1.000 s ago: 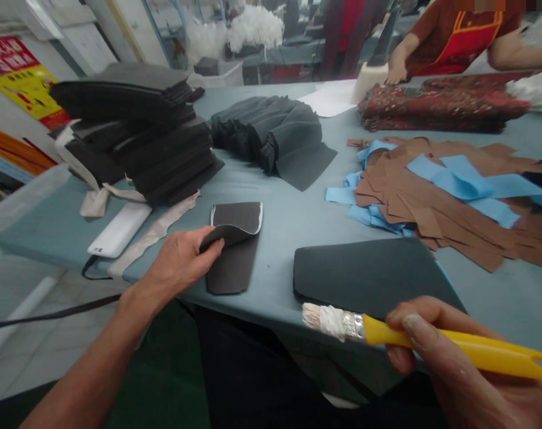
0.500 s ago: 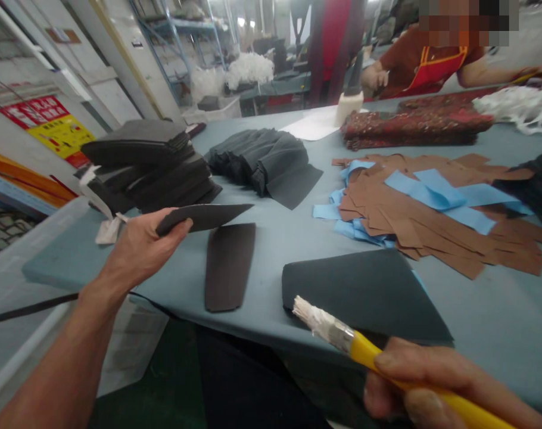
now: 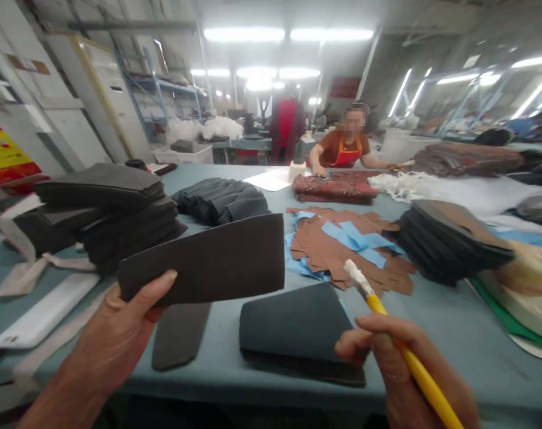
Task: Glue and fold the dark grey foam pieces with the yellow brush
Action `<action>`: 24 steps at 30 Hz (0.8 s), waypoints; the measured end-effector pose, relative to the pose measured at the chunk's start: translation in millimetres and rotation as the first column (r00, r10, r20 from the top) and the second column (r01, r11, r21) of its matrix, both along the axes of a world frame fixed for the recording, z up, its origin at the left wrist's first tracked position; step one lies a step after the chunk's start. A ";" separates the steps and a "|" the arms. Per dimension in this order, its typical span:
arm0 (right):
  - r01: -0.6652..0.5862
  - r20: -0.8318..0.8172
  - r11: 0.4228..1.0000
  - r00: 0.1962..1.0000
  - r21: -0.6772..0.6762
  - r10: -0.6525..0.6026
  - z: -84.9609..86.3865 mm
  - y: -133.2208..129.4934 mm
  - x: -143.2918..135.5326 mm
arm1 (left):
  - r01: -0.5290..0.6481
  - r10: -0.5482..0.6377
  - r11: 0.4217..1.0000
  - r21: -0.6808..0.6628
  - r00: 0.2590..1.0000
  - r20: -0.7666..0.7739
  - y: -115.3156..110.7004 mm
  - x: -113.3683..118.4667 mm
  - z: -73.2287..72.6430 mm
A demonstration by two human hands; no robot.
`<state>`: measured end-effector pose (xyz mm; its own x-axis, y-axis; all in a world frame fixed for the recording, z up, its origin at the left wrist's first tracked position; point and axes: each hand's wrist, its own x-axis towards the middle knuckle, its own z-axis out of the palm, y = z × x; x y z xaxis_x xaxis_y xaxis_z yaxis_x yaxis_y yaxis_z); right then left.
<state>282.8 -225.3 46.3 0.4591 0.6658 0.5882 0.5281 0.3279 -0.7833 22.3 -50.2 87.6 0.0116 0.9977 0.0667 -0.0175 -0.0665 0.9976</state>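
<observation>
My left hand grips one end of a dark flat panel, thumb on its face, raised above the table. Under it a second dark panel lies near the front edge. In my right hand is a yellow-handled brush, its bristles coated with white stuff and pointing up and left. A dark green-grey stack of pieces lies between the hands, below the brush. Brown strips mixed with blue strips are spread behind it.
Dark stacks stand at left and right. Gathered grey cloth lies behind the raised panel. A white bar is at the left, a cream container at the back. Across the table a person handles patterned red fabric.
The view has tilted up and shows more to the right. My left hand has turned its panel from edge-on to broad side facing me. The brush now points more upward.
</observation>
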 end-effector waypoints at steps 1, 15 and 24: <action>0.032 0.023 0.999 0.999 -0.016 -0.032 -0.3 -0.1 8.4 | 0.022 -0.014 0.995 -0.098 0.996 0.088 -4.9 6.3 -2.4; 0.219 0.122 0.974 0.970 -0.048 -0.212 14.9 16.4 37.7 | 0.304 -0.244 0.930 -0.207 0.931 0.273 -35.7 77.5 -13.2; 0.439 0.245 0.899 0.872 -0.004 -0.424 13.0 14.3 55.1 | 0.447 -0.429 0.886 -0.121 0.891 0.148 -35.6 88.9 -3.6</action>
<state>338.0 -211.0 59.3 0.5640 0.4690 0.6797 0.7751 -0.0166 -0.6317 111.2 -85.7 83.9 0.4510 0.8910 -0.0532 -0.1241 0.1216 0.9848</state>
